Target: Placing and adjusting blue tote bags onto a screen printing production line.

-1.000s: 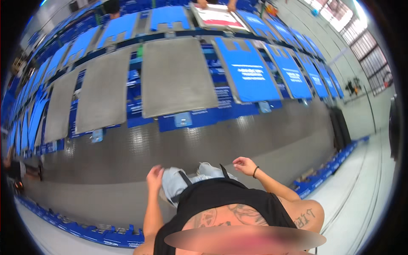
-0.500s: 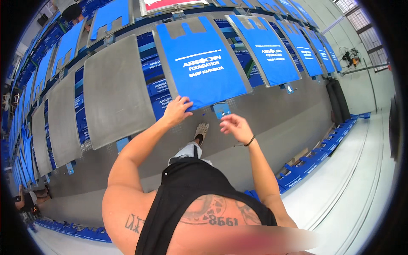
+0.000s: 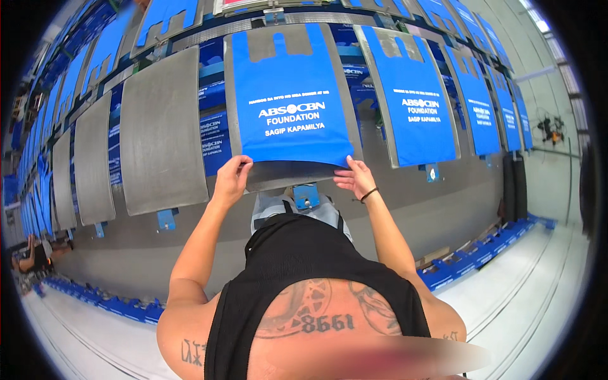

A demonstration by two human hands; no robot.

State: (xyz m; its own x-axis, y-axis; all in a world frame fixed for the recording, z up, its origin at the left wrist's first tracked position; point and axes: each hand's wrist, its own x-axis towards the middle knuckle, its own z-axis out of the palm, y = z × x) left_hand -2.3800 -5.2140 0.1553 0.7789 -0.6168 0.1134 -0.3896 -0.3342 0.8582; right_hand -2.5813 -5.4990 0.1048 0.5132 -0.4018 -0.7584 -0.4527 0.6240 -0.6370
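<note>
A blue fabric bag (image 3: 294,139) with white print and cut-out handles lies on a grey board (image 3: 278,182) right before me. My left hand (image 3: 232,182) pinches the bag's near left corner between thumb and fingers. At the near right corner, my right hand (image 3: 356,178) grips the fabric with thumb and forefinger, its other fingers loosely bent. Between both hands the near edge of the bag stands a little off the board, and a dark gap shows beneath it. A blue metal bracket (image 3: 306,196) pokes out under the board's near edge.
To the left stands a bare grey board (image 3: 163,133), with more bare boards beyond. On the right, another blue bag (image 3: 415,107) lies on its board, followed by several more. Printed blue bags (image 3: 215,136) show below, between the boards. A person (image 3: 31,256) is at the far left.
Both hands have come to the bag's two near corners, the right one from free air. The near edge of the bag has risen off the board, and my body has moved closer.
</note>
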